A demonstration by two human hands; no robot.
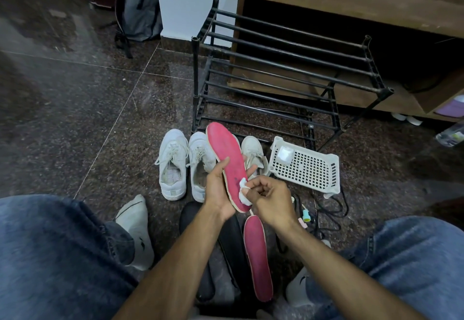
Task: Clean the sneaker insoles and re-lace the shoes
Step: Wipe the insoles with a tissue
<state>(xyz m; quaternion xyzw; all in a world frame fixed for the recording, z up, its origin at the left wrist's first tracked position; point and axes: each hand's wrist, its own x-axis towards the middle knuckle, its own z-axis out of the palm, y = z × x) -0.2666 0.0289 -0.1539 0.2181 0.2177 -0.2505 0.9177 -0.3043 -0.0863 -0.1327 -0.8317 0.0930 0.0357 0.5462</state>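
Head view. Person seated, knees in jeans at both lower corners, socked feet on dark stone floor (88,109). Left hand (217,189) holds a pink insole (226,154) from beneath, thumb curled over its near edge, fingertips showing past the far edge; toe end points up and away. Right hand (270,199) pinches a small white wipe (244,189) in curled fingers, pressing it to the heel half of the insole. A dark mark sits just beside the wipe.

Second pink insole (258,257) lies on the floor between the knees, beside dark insoles (231,239). Three white sneakers (173,164) stand in a row ahead, laces in. White basket (306,166) to their right; black rack (288,73) behind.

Step in hand, by my reading: wiping the first insole. Next move likely calls for rubbing over the dark mark, left hand bracing against the flex. Re-lacing not yet begun.
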